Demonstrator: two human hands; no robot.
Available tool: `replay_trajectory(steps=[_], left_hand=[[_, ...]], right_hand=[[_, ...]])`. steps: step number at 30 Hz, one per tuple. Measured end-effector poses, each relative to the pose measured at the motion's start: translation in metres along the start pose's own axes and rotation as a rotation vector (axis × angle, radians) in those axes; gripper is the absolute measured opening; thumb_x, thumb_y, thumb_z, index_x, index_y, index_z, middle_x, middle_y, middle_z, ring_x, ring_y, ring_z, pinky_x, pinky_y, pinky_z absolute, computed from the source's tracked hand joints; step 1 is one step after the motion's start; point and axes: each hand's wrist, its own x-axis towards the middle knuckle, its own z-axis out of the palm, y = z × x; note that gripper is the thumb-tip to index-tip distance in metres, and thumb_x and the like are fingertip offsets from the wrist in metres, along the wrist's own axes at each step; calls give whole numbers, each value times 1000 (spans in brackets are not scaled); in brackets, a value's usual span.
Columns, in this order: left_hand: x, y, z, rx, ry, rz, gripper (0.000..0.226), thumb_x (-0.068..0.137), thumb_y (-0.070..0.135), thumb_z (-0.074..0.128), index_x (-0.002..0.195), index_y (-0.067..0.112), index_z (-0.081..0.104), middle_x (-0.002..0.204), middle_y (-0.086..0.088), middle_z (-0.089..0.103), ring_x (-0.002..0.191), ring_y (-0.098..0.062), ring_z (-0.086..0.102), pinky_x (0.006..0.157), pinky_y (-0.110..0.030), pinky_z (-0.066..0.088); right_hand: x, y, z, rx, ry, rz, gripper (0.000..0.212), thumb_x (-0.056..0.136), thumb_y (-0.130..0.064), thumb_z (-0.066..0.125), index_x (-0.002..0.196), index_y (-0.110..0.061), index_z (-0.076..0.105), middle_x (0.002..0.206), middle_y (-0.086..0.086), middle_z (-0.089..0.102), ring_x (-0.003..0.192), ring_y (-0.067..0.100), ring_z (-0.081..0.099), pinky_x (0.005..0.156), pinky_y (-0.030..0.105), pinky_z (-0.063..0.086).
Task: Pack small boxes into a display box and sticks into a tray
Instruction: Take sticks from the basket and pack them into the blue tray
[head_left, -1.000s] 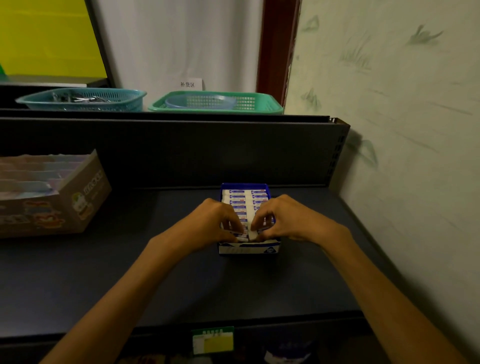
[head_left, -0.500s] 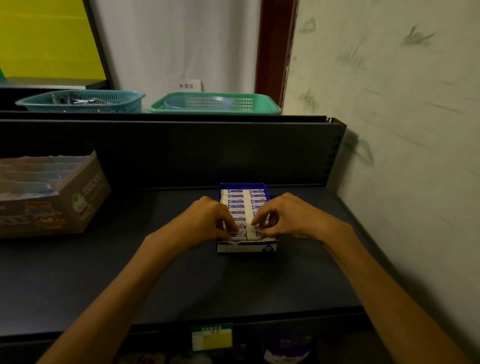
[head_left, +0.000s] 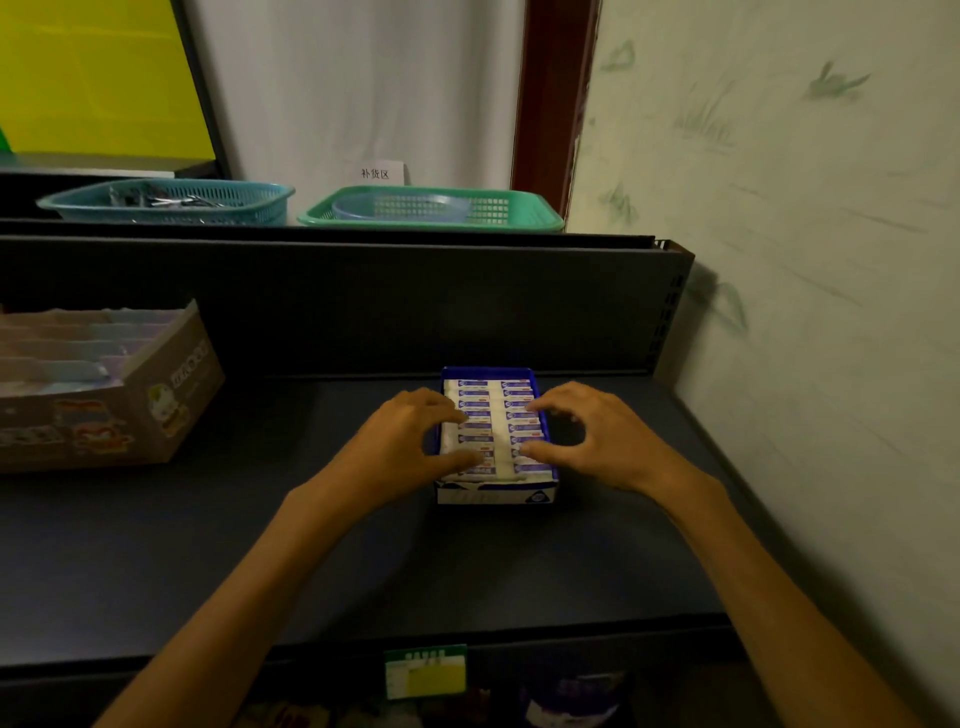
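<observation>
A blue and white display box (head_left: 493, 496) stands on the dark shelf, filled with two rows of small white and blue boxes (head_left: 493, 415). My left hand (head_left: 400, 447) arches over the box's left side, fingertips and thumb touching the left row. My right hand (head_left: 597, 441) mirrors it on the right side, thumb and fingertips on the right row, with a gap under the palm. Neither hand lifts a small box. No sticks can be made out.
A brown cardboard carton (head_left: 156, 405) with flat packets sits at the shelf's left. On the ledge behind stand a blue basket (head_left: 171, 202) and a green basket (head_left: 431, 210). A wall (head_left: 805, 364) closes the right side. A price tag (head_left: 425, 670) hangs on the front edge.
Both hands have moved apart from the near middle of the display box, where they pinched small boxes, to its left and right sides. The fingers have spread.
</observation>
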Motion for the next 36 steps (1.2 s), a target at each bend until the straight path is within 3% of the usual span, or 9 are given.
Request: replay_trajectory(steps=[3, 6, 9, 21, 27, 31, 36], left_hand=[[-6, 6, 3, -76, -94, -115, 87, 72, 56, 68, 143, 24, 31, 149, 2, 31, 132, -16, 35, 102, -29, 36], [-9, 10, 6, -101, -162, -125, 91, 72, 51, 71, 145, 21, 26, 148, 0, 33, 129, -14, 40, 102, -27, 37], [-10, 6, 5, -118, -143, -155, 89, 74, 48, 71, 145, 19, 26, 146, 0, 37, 127, -14, 43, 102, -27, 38], [-1, -41, -16, 40, -137, -345, 92, 72, 53, 71, 145, 22, 26, 148, -2, 33, 131, -17, 38, 106, -34, 36], [-22, -62, -32, 115, -80, -350, 91, 73, 55, 69, 146, 29, 23, 149, 2, 30, 134, -18, 31, 110, -39, 31], [-50, -80, -57, 211, 44, -322, 86, 78, 59, 61, 147, 28, 21, 150, 3, 29, 135, -17, 29, 108, -36, 29], [-95, -122, -99, 274, 284, -263, 75, 81, 49, 63, 144, 25, 30, 147, 0, 33, 136, -18, 26, 110, -39, 25]], right_hand=[[-4, 1, 7, 34, -116, 98, 102, 62, -70, 67, 146, -28, 28, 146, -4, 38, 129, 12, 40, 107, 37, 38], [-3, 0, 22, 33, -179, 94, 110, 66, -59, 75, 151, -26, 13, 155, -3, 26, 137, 16, 31, 114, 37, 29], [5, -1, 30, 37, -172, 107, 116, 65, -61, 75, 152, -31, 4, 157, -4, 21, 141, 18, 27, 115, 46, 28], [56, -37, 43, 16, -198, 28, 106, 73, -54, 73, 152, -29, 7, 157, -3, 19, 141, 20, 24, 114, 43, 26], [64, -54, 44, -114, -102, -50, 97, 77, -63, 63, 151, -28, 11, 160, -4, 5, 144, 19, 12, 116, 39, 14], [75, -92, 51, -112, -86, -145, 90, 79, -63, 61, 150, -29, 16, 159, -6, 10, 145, 18, 13, 116, 36, 15], [102, -160, 80, -49, -61, -314, 77, 85, -53, 61, 148, -29, 25, 157, -4, 16, 143, 18, 22, 115, 38, 26]])
